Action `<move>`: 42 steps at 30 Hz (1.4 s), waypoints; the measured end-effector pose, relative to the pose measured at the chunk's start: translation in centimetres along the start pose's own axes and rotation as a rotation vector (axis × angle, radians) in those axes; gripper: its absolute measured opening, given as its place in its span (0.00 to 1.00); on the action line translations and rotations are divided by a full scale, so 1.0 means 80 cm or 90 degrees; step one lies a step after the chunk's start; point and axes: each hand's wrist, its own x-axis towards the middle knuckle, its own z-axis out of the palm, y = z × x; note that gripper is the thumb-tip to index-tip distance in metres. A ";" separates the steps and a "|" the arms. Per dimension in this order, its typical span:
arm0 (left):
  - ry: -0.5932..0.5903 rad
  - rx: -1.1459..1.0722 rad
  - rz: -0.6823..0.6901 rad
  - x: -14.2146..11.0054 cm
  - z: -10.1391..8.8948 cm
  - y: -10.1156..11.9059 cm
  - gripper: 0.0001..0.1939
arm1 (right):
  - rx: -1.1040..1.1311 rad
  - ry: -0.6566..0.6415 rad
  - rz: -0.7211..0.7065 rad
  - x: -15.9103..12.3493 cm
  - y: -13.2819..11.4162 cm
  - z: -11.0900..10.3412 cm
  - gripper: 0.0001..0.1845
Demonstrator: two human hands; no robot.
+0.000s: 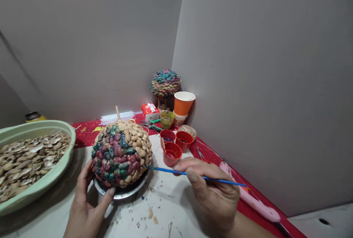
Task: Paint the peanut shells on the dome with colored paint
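Note:
A ball covered in peanut shells [121,155] rests in a shallow metal bowl [129,195]. Its left and front shells are painted teal and purple; those at the upper right are bare tan. From the ball's top back a wooden stick [117,113] pokes up. My left hand [86,201] grips the ball's lower left side, thumb near the bowl's rim. Pinched in my right hand [211,188] is a thin blue paintbrush [165,170], its tip touching the ball's lower right side. Red paint cups [172,154] stand just beyond the brush.
At left is a green basket [72,138] of shells. Behind stand a finished-looking painted shell ball [166,83], an orange paper cup [183,103], a cup of yellowish paint [167,120], pliers [151,124] and clear sticks [116,117]. A pink tool [256,203] lies right, beside the grey wall [264,83].

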 end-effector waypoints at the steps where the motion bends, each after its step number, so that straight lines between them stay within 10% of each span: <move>1: -0.001 -0.001 -0.001 0.000 0.000 0.000 0.48 | 0.007 -0.004 0.002 -0.001 0.000 0.000 0.05; 42: -0.004 0.002 0.001 0.001 -0.002 0.002 0.47 | -0.016 -0.002 0.043 0.005 -0.007 0.002 0.08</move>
